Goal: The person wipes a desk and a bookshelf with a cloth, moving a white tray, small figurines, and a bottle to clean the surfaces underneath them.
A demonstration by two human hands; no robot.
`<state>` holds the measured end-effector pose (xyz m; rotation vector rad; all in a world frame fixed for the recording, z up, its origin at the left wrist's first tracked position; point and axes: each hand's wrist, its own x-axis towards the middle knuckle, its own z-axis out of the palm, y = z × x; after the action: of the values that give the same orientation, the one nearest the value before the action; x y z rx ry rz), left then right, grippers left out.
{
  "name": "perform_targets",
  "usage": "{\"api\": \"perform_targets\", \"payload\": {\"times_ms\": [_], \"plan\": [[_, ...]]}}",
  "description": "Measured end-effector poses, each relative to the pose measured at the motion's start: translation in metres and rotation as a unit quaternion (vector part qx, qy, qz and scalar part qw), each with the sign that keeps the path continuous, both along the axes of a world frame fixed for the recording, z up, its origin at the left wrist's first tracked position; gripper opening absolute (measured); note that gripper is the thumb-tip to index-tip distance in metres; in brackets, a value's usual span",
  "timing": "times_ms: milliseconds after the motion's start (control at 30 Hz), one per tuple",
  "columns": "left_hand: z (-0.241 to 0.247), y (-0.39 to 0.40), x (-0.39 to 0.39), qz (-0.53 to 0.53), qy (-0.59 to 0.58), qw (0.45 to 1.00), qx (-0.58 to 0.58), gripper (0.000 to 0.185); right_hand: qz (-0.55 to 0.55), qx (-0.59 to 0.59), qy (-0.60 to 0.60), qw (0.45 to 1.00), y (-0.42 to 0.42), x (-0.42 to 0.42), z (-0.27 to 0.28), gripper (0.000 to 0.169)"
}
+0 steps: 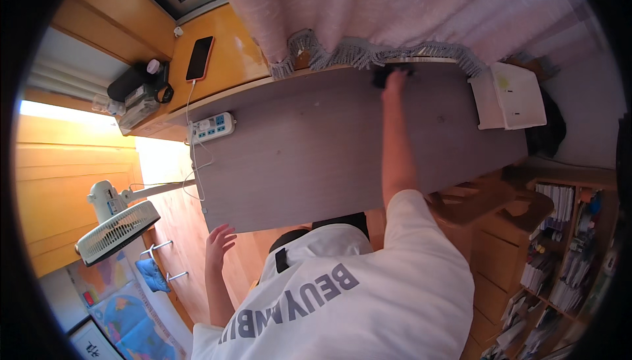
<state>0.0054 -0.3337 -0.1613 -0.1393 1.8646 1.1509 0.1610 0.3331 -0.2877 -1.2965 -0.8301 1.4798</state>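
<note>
My right hand [396, 81] reaches to the far side of the grey desk [296, 162], just below the curtain's fringe. It is closed over a dark cloth [380, 77] pressed to the desktop; motion blur softens its outline. Off the desk's near left corner hangs my left hand [220, 242], fingers apart and holding nothing. A white power strip [213, 128] lies at the desk's left end, with a charger plugged in and a white cable [193, 162] trailing down. A white holder or bin [511, 96] stands at the far right end.
A phone [200, 59] lies charging on the wooden sill [232, 39], near dark items and plastic boxes [140, 101]. The pink curtain [395, 4] hangs over the desk's back edge. Left is a fan [116, 231]; right are a wooden chair [489, 202] and a bookshelf [558, 251].
</note>
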Motion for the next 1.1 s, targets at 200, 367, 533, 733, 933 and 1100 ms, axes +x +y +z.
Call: {"api": "perform_targets", "payload": {"times_ms": [200, 367, 533, 733, 933, 1100], "plan": [[-0.009, 0.044, 0.012, 0.024, -0.025, 0.999, 0.015, 0.035, -0.044, 0.105, -0.087, 0.99, -0.019, -0.027, -0.002, 0.063], [0.013, 0.144, 0.013, -0.065, -0.016, 0.997, 0.048, 0.034, 0.234, 0.068, -0.095, 0.965, -0.206, -0.148, 0.021, 0.065], [0.035, 0.193, 0.016, -0.131, 0.061, 0.988, 0.046, 0.035, 0.128, 0.095, -0.1, 0.982, -0.154, -0.106, 0.005, 0.062], [0.002, 0.156, 0.044, -0.067, 0.012, 0.997, -0.043, 0.033, -0.025, 0.129, -0.153, 0.979, 0.081, 0.105, -0.009, 0.067], [-0.006, 0.186, 0.064, -0.093, 0.01, 0.995, -0.019, 0.034, -0.1, 0.187, -0.151, 0.965, 0.103, 0.113, -0.018, 0.065], [-0.004, 0.251, 0.067, -0.198, 0.028, 0.98, 0.013, 0.033, 0.146, 0.219, -0.177, 0.948, -0.085, -0.018, -0.035, 0.065]]}}
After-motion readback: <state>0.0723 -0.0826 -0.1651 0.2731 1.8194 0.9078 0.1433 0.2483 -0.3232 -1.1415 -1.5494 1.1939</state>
